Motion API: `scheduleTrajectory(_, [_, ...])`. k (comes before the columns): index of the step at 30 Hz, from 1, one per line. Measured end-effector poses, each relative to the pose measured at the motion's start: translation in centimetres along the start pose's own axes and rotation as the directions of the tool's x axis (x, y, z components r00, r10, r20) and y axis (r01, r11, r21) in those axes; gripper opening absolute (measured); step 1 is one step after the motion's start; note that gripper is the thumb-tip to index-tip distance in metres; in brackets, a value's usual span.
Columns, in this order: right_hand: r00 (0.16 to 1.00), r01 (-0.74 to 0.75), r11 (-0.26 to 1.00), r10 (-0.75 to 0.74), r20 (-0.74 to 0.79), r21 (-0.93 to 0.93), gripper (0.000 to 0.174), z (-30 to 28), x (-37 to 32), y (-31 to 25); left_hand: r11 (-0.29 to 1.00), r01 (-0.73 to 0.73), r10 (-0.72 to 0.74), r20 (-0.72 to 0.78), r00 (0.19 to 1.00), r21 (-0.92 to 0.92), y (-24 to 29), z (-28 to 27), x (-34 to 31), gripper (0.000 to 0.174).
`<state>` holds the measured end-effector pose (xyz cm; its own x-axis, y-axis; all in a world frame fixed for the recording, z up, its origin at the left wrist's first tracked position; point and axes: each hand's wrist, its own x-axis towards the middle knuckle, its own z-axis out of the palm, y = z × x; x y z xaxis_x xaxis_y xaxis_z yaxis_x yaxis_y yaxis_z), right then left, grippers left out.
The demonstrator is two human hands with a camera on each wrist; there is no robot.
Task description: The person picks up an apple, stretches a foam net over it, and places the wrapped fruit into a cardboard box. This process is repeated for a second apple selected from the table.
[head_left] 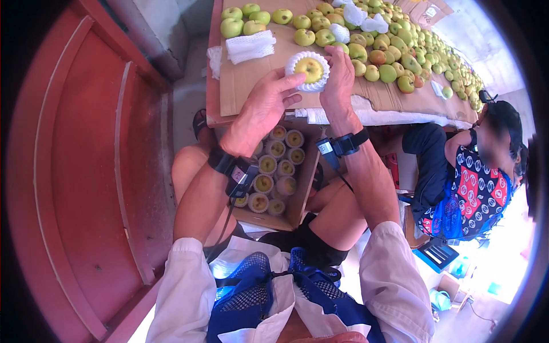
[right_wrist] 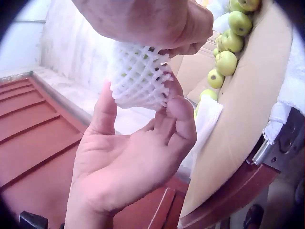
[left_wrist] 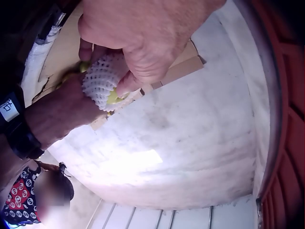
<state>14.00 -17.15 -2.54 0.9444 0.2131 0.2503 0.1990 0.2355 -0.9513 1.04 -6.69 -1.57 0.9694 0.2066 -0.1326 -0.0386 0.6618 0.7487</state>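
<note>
A yellow-green apple (head_left: 311, 70) sits inside a white foam net (head_left: 290, 64), held up over the table's near edge. My left hand (head_left: 266, 96) grips it from the left, thumb across the apple's face. In the right wrist view that hand's thumb and fingers wrap the net (right_wrist: 139, 78) from below. My right hand (head_left: 338, 81) holds the net's other side, its fingers raised along the edge and its thumb hidden. Below, between the person's legs, an open cardboard box (head_left: 303, 200) contains several netted apples (head_left: 267, 165).
Many loose apples (head_left: 389, 73) cover the cardboard-topped table (head_left: 240, 86). A stack of flattened foam nets (head_left: 251, 47) lies near its left end. Another person (head_left: 466, 183) sits at the right. A red door (head_left: 74, 171) stands at the left.
</note>
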Motion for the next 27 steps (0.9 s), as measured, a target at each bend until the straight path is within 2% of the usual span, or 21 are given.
scheduleTrajectory(3, [0.997,-0.072,0.993,0.075,-0.035,0.092,0.043,0.2,0.3,0.2,0.999,0.000,0.001,0.004,1.000,-0.045,-0.3,-0.4,0.2,0.034])
scheduleTrajectory(6, [0.994,-0.107,0.989,0.107,0.009,0.100,0.044,-0.3,0.5,0.6,0.996,0.004,-0.002,0.019,1.000,-0.084,-0.3,-0.5,0.3,0.034])
scheduleTrajectory(9, [0.992,-0.121,0.977,0.116,0.042,0.174,0.043,-0.3,0.5,0.4,0.994,0.019,-0.016,0.030,0.999,-0.112,-0.1,-0.8,0.2,0.034])
scheduleTrajectory(21, [0.992,-0.109,0.985,0.100,0.078,0.131,0.036,0.5,-0.7,-1.1,0.996,0.001,-0.001,-0.001,1.000,-0.090,0.5,-0.9,-0.4,0.037])
scheduleTrajectory(27, [0.992,-0.115,0.967,0.098,0.083,0.226,0.031,0.6,-0.4,0.0,0.993,0.002,-0.002,0.007,1.000,-0.116,0.5,-1.3,-0.2,0.040])
